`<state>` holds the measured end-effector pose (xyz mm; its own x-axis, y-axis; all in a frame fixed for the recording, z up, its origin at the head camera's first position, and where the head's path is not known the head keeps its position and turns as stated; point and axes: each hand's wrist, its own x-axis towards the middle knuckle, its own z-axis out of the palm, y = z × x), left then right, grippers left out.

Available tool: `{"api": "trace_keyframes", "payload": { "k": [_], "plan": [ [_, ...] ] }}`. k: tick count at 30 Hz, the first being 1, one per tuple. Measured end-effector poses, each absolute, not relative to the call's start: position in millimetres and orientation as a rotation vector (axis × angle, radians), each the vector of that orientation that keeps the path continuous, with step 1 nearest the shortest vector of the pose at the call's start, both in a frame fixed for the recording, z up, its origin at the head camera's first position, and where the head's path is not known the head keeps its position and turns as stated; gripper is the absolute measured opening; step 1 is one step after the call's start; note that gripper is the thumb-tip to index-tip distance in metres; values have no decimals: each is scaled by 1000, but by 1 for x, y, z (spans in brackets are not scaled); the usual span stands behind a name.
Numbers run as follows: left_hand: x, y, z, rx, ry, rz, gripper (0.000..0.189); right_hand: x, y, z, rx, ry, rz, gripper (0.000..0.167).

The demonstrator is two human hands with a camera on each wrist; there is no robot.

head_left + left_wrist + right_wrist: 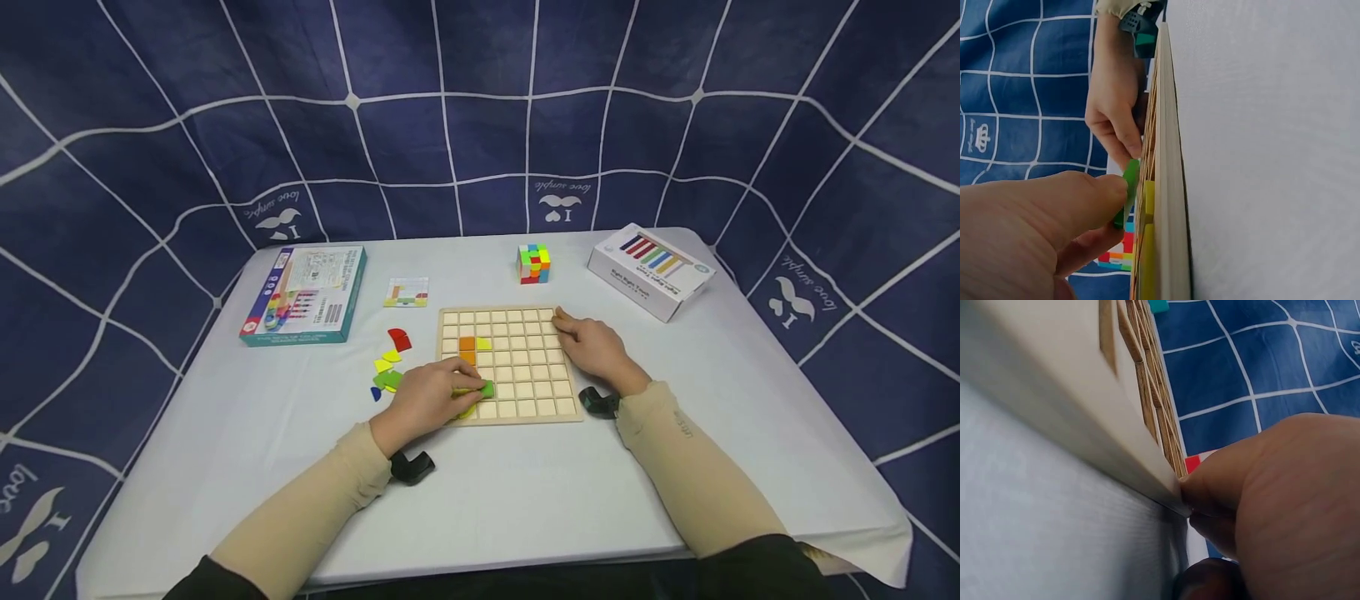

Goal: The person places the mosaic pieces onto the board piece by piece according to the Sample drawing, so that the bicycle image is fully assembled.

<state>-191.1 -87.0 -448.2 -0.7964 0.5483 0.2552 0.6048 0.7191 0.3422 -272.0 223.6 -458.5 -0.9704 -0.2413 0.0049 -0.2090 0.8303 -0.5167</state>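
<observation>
My left hand (435, 392) pinches a small green tile (1127, 190) between thumb and fingers, close over the near-left part of the wooden grid board (534, 390). On the board are orange tiles (467, 350) and a yellow tile (483, 343). Yellow pieces (1149, 250) also line its near edge in the left wrist view, partly behind the hand in the head view. My right hand (597, 350) grips the board's right side near the far corner, thumb and fingertips at the rim (1175, 494). To the left lie loose pieces: red (400, 338), yellow (384, 365), green and dark blue (376, 392).
A pattern card (407, 292) lies beyond the loose pieces, right of a flat teal-sided box (306, 294). A multicoloured puzzle cube (533, 264) stands behind the board. At the back right sits a white box (649, 271). White cloth covers the table (540, 508).
</observation>
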Motion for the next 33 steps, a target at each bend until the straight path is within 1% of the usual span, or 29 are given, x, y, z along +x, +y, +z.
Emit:
{"api": "trace_keyframes", "payload": {
  "k": [11, 33],
  "plan": [
    [-194, -84, -453, -962, -2789, -610, 21, -273, 224, -460, -342, 2932, -825, 46],
    [-192, -83, -449, -1002, -2790, -543, 19, -273, 225, -459, -352, 2940, -837, 46]
  ]
}}
